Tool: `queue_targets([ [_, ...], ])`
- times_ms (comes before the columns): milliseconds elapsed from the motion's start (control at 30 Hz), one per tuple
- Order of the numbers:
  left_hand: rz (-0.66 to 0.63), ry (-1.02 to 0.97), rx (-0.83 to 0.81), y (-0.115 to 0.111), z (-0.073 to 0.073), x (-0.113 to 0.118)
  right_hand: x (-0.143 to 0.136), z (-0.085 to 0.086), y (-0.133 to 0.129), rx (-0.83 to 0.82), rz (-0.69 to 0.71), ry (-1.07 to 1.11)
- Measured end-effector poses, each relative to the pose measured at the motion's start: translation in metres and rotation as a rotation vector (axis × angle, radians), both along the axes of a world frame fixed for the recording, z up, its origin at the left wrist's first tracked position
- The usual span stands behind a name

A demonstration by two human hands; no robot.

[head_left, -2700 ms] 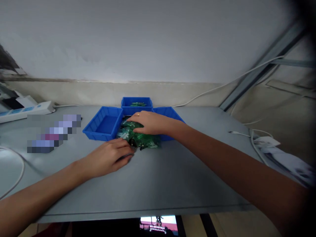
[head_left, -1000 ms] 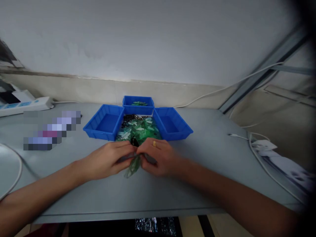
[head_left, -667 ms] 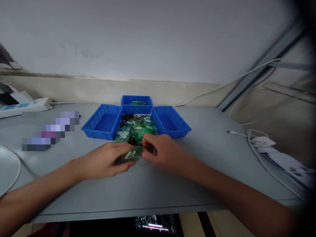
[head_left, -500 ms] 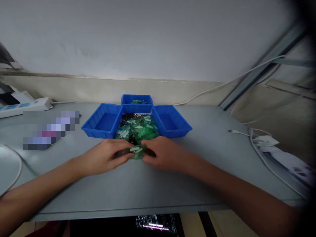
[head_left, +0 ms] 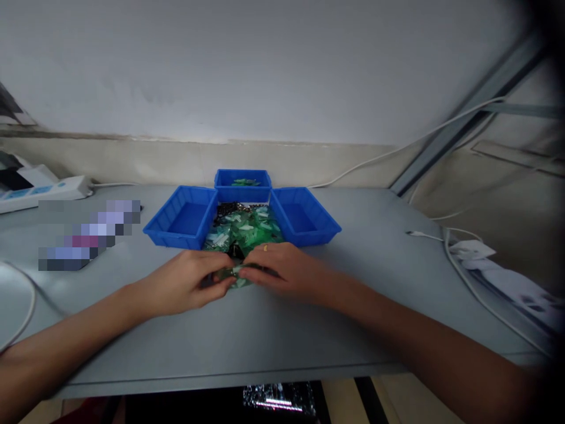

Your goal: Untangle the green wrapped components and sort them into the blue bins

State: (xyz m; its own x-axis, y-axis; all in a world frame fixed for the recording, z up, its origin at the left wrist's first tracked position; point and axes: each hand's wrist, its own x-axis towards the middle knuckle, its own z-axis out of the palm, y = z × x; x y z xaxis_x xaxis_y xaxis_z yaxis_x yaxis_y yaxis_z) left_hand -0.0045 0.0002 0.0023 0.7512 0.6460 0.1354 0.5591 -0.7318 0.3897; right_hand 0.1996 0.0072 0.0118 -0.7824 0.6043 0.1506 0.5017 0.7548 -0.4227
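A small clear green packet (head_left: 239, 282) with pale pieces is pinched between my two hands, low over the grey table. My left hand (head_left: 185, 281) grips its left side. Over its right part lies my right hand (head_left: 285, 270), thumb and fingers closed on it, hiding much of it. Just beyond the hands is a pile of green packets (head_left: 249, 229), with small dark pieces (head_left: 229, 208) behind. Blue bins stand around the pile: a left bin (head_left: 156, 237) and a right bin (head_left: 324, 235), and a back bin (head_left: 242, 193) holding some green pieces.
On the left of the grey table (head_left: 212, 347) lie a pixelated flat object (head_left: 90, 235), a white power strip (head_left: 66, 191) and a white cable (head_left: 30, 300). Cables and white items (head_left: 498, 271) are at the right. A lit screen (head_left: 278, 400) shows below the front edge.
My right hand has shifted slightly left over the packet, and its fingers now cover more of it. My left hand has barely moved. The view has shifted slightly.
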Motion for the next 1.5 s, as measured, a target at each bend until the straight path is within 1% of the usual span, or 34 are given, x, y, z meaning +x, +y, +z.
queue_targets([
  [333, -0.061, -0.032, -0.04, -0.0001, 0.003, -0.0003, 0.0038, 0.0025, 0.0012, -0.044, 0.012, -0.045],
  [500, -0.049, 0.003, -0.062, -0.0009, 0.0055, -0.0002, 0.0022, 0.0008, 0.0015, -0.049, -0.004, -0.087],
  [667, -0.05, 0.031, -0.034, 0.0005, 0.0034, 0.0, 0.0019, -0.001, 0.0027, -0.005, 0.002, -0.125],
  [800, -0.054, 0.038, -0.024, 0.0021, 0.0016, -0.0002, 0.0029, -0.003, 0.0036, 0.018, 0.033, -0.099],
  [933, -0.056, 0.031, -0.024, 0.0024, -0.0002, -0.0005, 0.0033, -0.0044, 0.0037, 0.052, 0.028, -0.088],
  [1100, -0.069, 0.032, -0.029, 0.0028, -0.0009, -0.0011, 0.003, -0.0035, 0.0034, 0.026, 0.051, -0.067],
  [1267, -0.081, 0.036, 0.002, 0.0032, -0.0007, -0.0017, 0.0027, -0.0019, 0.0017, 0.021, 0.023, -0.096],
  [1500, -0.068, 0.067, -0.021, 0.0032, 0.0001, -0.0018, 0.0024, -0.003, 0.0017, 0.022, 0.002, -0.129],
])
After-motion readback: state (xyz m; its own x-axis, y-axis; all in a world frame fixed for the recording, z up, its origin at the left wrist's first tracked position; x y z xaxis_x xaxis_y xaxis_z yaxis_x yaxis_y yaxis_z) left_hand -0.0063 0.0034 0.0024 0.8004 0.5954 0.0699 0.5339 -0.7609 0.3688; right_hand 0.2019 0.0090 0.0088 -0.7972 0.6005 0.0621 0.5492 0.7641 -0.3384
